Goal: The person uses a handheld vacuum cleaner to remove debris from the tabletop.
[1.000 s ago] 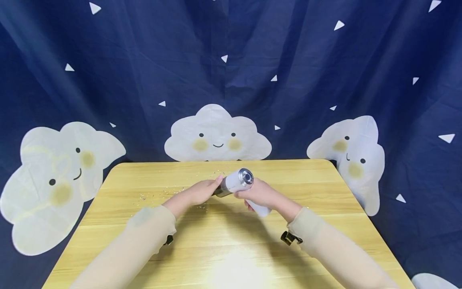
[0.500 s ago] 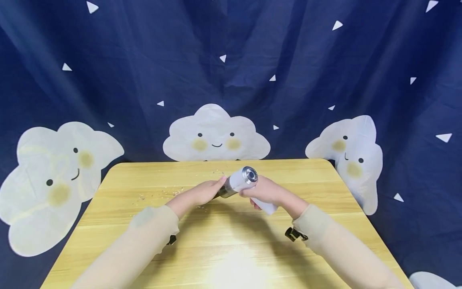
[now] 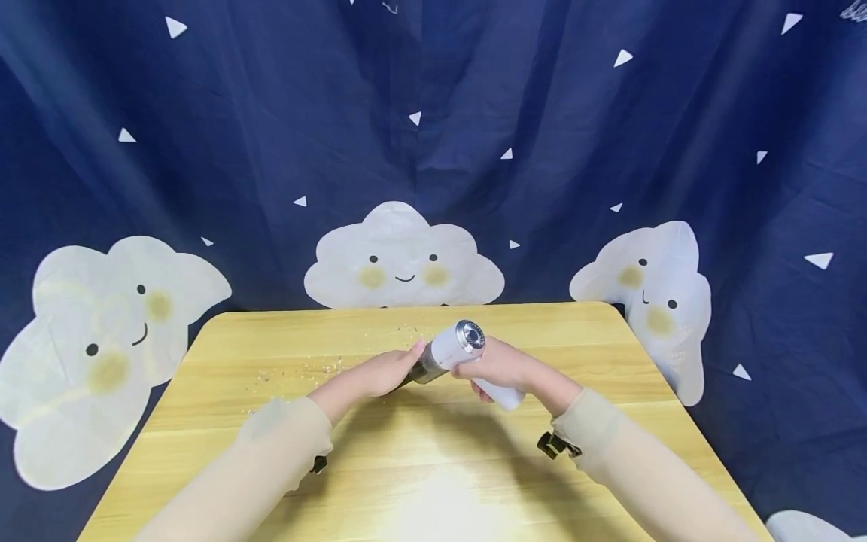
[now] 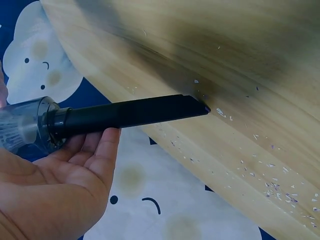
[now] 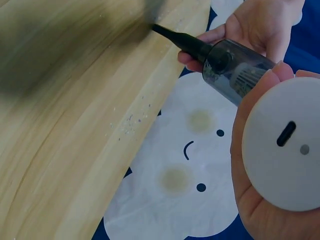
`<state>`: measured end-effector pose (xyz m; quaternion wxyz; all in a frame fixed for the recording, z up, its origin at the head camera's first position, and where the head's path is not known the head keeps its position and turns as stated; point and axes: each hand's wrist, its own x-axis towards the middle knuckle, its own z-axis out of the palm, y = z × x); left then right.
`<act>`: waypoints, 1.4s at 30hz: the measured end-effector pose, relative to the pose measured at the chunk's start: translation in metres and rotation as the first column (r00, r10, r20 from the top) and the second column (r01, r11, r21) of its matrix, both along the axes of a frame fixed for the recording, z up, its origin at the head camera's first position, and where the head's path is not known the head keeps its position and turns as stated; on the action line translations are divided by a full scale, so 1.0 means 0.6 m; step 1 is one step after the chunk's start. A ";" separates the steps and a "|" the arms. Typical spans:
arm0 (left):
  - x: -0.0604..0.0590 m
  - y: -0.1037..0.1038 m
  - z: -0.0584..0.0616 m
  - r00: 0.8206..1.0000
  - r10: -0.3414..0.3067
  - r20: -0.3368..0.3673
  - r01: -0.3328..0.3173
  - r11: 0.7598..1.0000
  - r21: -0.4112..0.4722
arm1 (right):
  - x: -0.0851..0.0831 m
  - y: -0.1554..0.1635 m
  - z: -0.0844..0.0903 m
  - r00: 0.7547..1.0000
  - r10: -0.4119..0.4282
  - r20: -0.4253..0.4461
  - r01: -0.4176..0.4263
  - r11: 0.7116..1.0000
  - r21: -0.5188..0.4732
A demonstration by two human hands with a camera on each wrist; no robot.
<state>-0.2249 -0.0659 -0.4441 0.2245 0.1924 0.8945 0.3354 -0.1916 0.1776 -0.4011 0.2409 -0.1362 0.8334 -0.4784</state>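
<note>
A white handheld vacuum cleaner [image 3: 452, 348] with a clear dust cup [image 5: 232, 67] points down and left over the table. My right hand [image 3: 497, 363] grips its white handle [image 3: 500, 394]; the round white base [image 5: 285, 145] fills the right side of the right wrist view. My left hand [image 3: 389, 371] supports the black crevice nozzle [image 4: 125, 116], its fingers against the underside and the palm uncurled. The nozzle's slanted tip is at or just above the tabletop, beside a few paper bits [image 4: 223, 114]; contact cannot be told. My left thumb points toward the dust cup.
Small white and purple scraps [image 4: 280, 192] lie scattered over the back left of the wooden table [image 3: 305, 452]. A dark blue curtain [image 3: 271, 113] with smiling clouds hangs right behind the table's far edge.
Both hands and the vacuum have shifted slightly to the right over the last second, with the handle swinging a little right. The head view has tilted slightly upward.
</note>
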 end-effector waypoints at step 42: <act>0.039 0.059 0.001 0.996 -0.052 -0.066 0.052 0.999 0.002 | 0.024 0.060 0.044 0.995 0.068 0.070 -0.072 0.996 0.060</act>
